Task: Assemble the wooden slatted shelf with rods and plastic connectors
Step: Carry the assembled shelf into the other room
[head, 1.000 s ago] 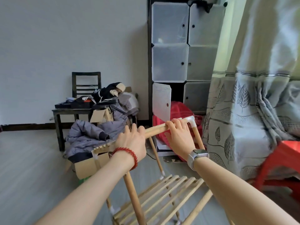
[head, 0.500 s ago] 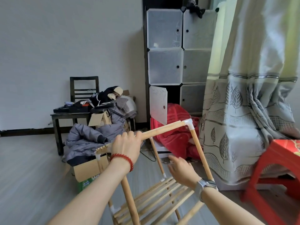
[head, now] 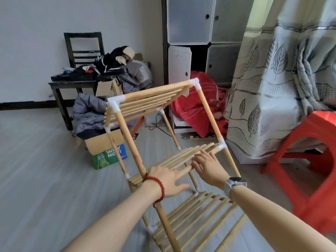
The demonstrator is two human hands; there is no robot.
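Note:
The wooden slatted shelf stands on the floor in front of me, three slatted tiers joined by wooden rods and white plastic connectors. It leans away to the left. My left hand, with a red bead bracelet, lies with straight fingers on the front rail of the middle tier. My right hand, wrist in a watch, rests open on the same tier's slats just to the right. Neither hand holds anything. The lowest tier shows below my arms.
A cardboard box with grey clothes sits behind the shelf on the left. A dark table and chair carry piled clothes. A red plastic stool stands at the right by a leaf-print curtain. A cube cabinet and red blanket lie behind.
Both hands have let go of the top rail and dropped to the middle tier, first the right, then the left. My view has tilted downward, showing more of the shelf.

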